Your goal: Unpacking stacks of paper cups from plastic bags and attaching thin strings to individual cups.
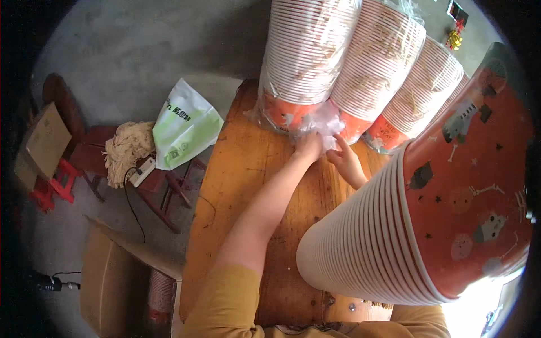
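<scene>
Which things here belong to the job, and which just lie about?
Seemingly used: clear plastic film at the left hand and right hand; wrapped cup stacks; nearest cup stack; wooden table.

Seemingly lying about: white-green bag; beige stringy bundle; power strip.

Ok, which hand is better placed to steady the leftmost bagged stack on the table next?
Probably the left hand: it is at the crumpled plastic, close to the base of that stack. The right hand is farther right, nearer the second stack.
</scene>
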Action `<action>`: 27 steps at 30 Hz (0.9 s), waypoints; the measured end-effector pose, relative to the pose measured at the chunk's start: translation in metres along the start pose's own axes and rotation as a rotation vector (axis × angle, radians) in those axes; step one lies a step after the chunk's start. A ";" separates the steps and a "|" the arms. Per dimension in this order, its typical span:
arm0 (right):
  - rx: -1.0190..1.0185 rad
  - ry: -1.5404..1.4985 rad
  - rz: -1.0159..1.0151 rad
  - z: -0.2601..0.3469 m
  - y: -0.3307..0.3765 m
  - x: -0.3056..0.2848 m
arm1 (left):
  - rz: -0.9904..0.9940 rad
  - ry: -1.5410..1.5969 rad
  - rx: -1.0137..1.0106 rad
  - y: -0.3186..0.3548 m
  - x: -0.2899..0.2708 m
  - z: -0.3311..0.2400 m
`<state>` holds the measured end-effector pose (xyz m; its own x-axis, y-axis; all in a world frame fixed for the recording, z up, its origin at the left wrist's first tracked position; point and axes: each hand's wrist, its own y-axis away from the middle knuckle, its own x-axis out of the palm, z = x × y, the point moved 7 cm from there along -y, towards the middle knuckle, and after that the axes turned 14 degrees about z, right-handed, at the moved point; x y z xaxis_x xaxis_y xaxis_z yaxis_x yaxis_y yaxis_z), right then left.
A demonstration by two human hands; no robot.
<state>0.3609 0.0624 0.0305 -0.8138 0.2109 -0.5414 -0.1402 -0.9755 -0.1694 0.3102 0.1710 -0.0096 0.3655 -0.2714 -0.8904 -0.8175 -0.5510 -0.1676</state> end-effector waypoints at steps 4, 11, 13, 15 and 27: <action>-0.210 0.227 0.031 0.031 0.006 -0.005 | -0.197 0.041 0.002 -0.012 0.007 -0.004; 0.161 0.105 0.189 -0.060 -0.068 0.002 | -0.092 0.092 0.109 0.015 0.003 -0.013; 0.115 -0.039 0.162 -0.075 -0.075 -0.009 | -0.239 -0.347 0.354 0.051 -0.014 -0.050; 0.103 -0.124 0.184 -0.063 -0.074 -0.002 | -0.271 -0.272 0.388 0.076 -0.034 -0.064; 0.010 0.345 0.209 0.049 0.025 -0.039 | -0.411 -0.202 0.125 0.020 -0.017 -0.046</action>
<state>0.3610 0.0271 0.0878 -0.5885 0.0150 -0.8083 0.0010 -0.9998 -0.0193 0.3082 0.1286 0.0212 0.5860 0.1144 -0.8022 -0.6752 -0.4785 -0.5614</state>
